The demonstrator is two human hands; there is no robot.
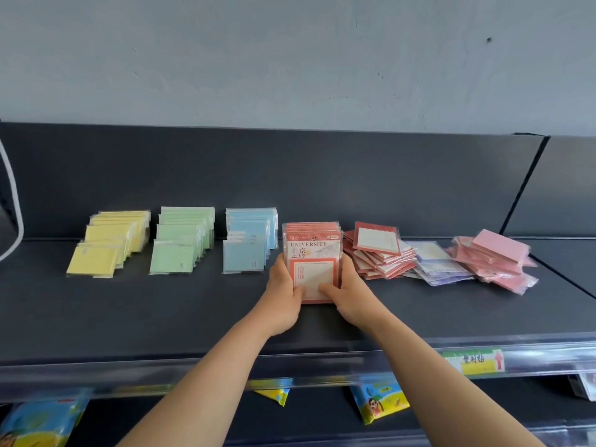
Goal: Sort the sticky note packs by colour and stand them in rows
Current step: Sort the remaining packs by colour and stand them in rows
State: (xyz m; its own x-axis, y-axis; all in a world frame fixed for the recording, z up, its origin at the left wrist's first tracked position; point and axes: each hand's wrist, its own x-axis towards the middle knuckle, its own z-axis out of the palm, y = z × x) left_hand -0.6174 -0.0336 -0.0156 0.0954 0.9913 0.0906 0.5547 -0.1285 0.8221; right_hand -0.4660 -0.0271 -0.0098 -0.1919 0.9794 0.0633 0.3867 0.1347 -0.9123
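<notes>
Grip: left hand (285, 287) and right hand (346, 290) clamp the red packs (312, 253) upright.
Handling: likely light, slick wrap; squeeze both sides.

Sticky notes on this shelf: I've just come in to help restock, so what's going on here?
A person is sorting sticky note packs by colour on a dark shelf. The left hand and right hand grip a red stack from either side, standing it upright. The yellow row, green row and blue row already stand to its left. To its right, a red heap, purple heap and pink heap lie unsorted.
</notes>
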